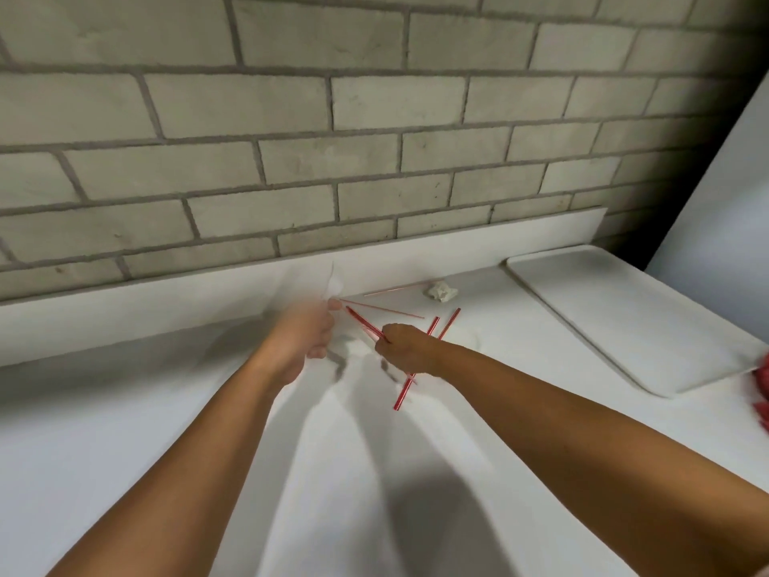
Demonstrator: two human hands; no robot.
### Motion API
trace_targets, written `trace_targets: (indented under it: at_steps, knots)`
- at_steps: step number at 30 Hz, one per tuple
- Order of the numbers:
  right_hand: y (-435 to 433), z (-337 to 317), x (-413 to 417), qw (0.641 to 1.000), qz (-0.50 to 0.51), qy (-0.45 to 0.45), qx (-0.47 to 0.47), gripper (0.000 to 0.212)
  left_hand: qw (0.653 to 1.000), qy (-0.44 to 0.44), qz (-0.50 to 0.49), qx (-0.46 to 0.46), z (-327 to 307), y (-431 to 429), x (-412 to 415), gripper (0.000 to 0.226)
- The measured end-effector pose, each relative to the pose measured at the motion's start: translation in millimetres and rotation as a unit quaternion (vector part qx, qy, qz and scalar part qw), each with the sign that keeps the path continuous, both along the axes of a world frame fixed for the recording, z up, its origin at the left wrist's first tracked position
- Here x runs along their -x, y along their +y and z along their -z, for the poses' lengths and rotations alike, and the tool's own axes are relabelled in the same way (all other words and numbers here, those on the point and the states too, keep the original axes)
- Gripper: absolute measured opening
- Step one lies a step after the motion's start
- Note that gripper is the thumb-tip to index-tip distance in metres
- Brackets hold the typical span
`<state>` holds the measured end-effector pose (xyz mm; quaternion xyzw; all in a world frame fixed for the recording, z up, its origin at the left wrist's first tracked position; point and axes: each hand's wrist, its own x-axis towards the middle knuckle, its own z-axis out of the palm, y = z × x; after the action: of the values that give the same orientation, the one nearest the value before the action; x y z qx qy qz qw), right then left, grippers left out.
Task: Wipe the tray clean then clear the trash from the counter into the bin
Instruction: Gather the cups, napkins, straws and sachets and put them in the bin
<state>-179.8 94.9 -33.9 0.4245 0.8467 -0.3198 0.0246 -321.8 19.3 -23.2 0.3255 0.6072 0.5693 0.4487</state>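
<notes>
So the left hand [306, 335] is blurry, but it looks pinched shut on a scrap of white paper [334, 285] that sticks up above the knuckles, right by the backsplash. I can't say more than that about its grip.

Next over, the right hand [401, 347] is curled closed around a red straw [366, 324], which angles up and to the left out of the fist, toward the left hand. A couple more red straws [447, 324] lie on the counter [125, 431] just beyond and right of that fist, long axes slanting up-right, and one striped straw [403, 395] pokes out below the wrist. Two thin pale sticks [387, 311] lie farther back, running mostly left to right.

A crumpled wad [440, 291] sits near the wall, up and right of the right hand, so I'd guess that hand is the one to take it.

The tray [624, 318] is far right, bare and well apart from the trash. No bin in view.
</notes>
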Motion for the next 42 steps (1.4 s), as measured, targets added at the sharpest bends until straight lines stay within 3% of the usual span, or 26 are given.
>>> trace_targets:
  at_steps: [3, 9, 19, 23, 33, 39, 42]
  knots:
    - [-3.2, -4.1, -29.2, 0.99, 0.07, 0.086, 0.083, 0.032, 1.0, 0.012, 0.014, -0.006, -2.8, 9.1, -22.2, 0.028]
    - [-7.7, -8.7, -94.9, 0.968, 0.169, 0.133, 0.13, 0.02, 0.996, 0.006, 0.086, 0.007, -0.3, 24.5, -84.0, 0.029]
    - [-29.8, -33.1, -234.4, 0.948, 0.25, 0.13, 0.147, 0.006, 0.974, 0.058, 0.216, 0.029, 11.6, 23.3, -210.4, 0.018]
    - [-56.9, -32.0, -310.0, 0.924, 0.293, 0.154, 0.192, 0.002, 0.954, 0.084, 0.288, 0.021, 12.5, 7.2, -282.5, 0.012]
    - [-130.3, 12.5, -488.7, 0.904, 0.328, 0.074, 0.262, 0.02, 0.89, 0.078, 0.441, 0.091, 42.3, -54.9, -453.7, 0.019]
    - [-167.7, 62.8, -547.3, 0.88, 0.348, 0.036, 0.323, 0.02, 0.848, 0.16, 0.48, 0.159, 84.9, -98.5, -501.9, 0.027]
    - [-188.2, 85.1, -555.4, 0.871, 0.312, 0.003, 0.38, 0.023, 0.816, 0.161, 0.515, 0.208, 110.2, -121.3, -510.6, 0.03]
